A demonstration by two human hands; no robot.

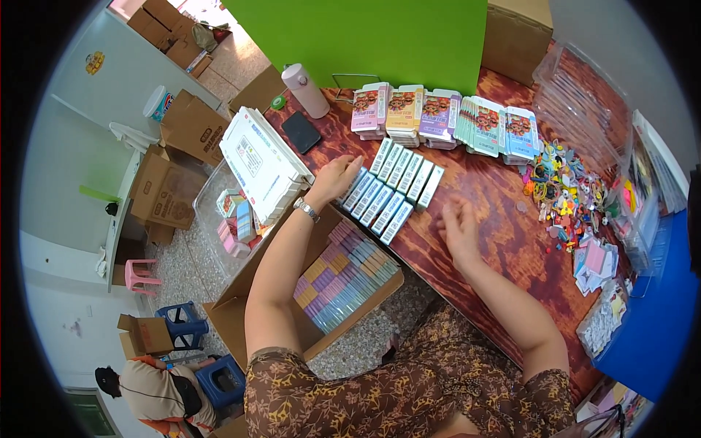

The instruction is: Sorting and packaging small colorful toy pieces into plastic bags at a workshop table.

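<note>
Two rows of small boxes (pixel 391 196), white with green and blue edges and barcodes, stand packed together on the table near its front edge. My left hand (pixel 337 179) lies at the left end of these rows, fingers stretched out against the end boxes and gripping nothing I can see. To the right of the rows my right hand (pixel 459 231) hovers over the table, apart from the boxes, with fingers loosely bent and nothing in them. Below the table edge, an open carton (pixel 365 314) holds neat rows of pink, orange, purple, green and blue boxes.
Stacks of flat coloured cartons (pixel 442 120) line the back, before a green panel (pixel 365 44). A pink bottle (pixel 305 90) and a phone (pixel 301 132) stand left of them. Small colourful trinkets (pixel 573 193) lie right. White trays (pixel 263 164) are left; a person (pixel 157 390) sits lower left.
</note>
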